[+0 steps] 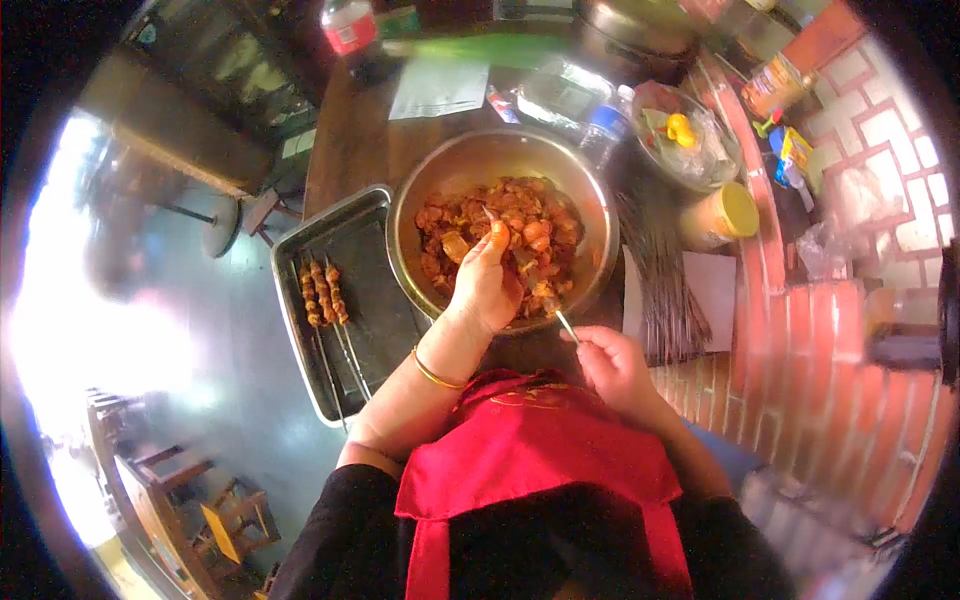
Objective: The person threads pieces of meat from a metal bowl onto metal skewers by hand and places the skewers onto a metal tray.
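My left hand [487, 280] is over a steel bowl [402, 215] of red-brown marinated meat [535, 215]. Its thumb is pressed in, and a pale piece of meat [455, 248] shows at its fingers, which are partly hidden. Below the bowl's near rim, my right hand [612, 368] pinches the lower end of a thin metal skewer [567, 326]. The skewer slants up and left over the bowl, with a chunk of meat [545, 298] on its visible part. A thin point shows just above my left thumb.
On the left, a dark tray [283, 262] holds three filled skewers [322, 292]. A bundle of bare skewers [668, 290] lies right of the bowl. Behind stand a yellow-lidded jar [722, 215], a water bottle [606, 125], a bowl with plastic bags [722, 170] and a paper sheet [438, 90].
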The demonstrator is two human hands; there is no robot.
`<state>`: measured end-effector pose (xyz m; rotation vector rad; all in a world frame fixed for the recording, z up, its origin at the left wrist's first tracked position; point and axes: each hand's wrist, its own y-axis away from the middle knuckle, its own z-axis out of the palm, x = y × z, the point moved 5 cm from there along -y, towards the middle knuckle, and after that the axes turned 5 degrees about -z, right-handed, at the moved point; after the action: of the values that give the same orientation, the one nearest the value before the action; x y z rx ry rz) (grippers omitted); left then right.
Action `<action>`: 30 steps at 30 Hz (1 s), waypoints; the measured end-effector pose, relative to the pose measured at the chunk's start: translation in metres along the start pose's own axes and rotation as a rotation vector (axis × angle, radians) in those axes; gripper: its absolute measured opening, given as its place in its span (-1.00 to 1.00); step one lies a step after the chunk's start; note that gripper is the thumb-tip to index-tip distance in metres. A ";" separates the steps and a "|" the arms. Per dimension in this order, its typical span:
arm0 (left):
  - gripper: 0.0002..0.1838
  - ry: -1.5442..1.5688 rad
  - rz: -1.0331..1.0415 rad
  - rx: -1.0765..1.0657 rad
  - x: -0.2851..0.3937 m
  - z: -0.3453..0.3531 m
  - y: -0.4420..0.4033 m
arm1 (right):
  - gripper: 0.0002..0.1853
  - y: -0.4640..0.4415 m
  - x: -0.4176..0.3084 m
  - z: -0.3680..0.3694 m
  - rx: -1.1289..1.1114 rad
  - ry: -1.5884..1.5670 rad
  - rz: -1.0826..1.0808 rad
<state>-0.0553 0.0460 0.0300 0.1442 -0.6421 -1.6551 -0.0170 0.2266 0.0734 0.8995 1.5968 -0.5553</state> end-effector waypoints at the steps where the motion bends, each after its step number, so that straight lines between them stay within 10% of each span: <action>1: -0.65 -0.018 0.003 -0.063 0.002 -0.004 -0.002 | -0.76 -0.003 -0.002 0.001 -0.018 -0.057 0.040; 6: -0.14 0.067 0.014 -0.226 0.009 -0.010 0.016 | -0.74 -0.044 -0.014 0.030 -0.128 -0.415 0.184; 18: -0.24 0.430 0.198 -0.033 -0.011 -0.095 0.007 | -0.76 -0.138 0.001 0.272 -0.459 -0.503 0.670; 22: -0.45 0.410 0.188 -0.070 -0.009 -0.095 0.001 | -0.39 -0.132 0.019 0.275 -0.457 -0.048 0.207; 26: -0.68 0.284 0.101 0.218 -0.008 -0.093 -0.005 | -0.60 -0.089 -0.061 0.163 -0.335 0.047 -0.530; 30: -0.84 -0.127 0.160 0.187 0.018 -0.083 -0.010 | -0.81 -0.068 -0.024 0.039 -0.058 0.256 -0.541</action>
<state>-0.0311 0.0021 -0.0395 0.1200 -0.8828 -1.4568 -0.0465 0.1505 0.0803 0.4997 2.0958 -0.7843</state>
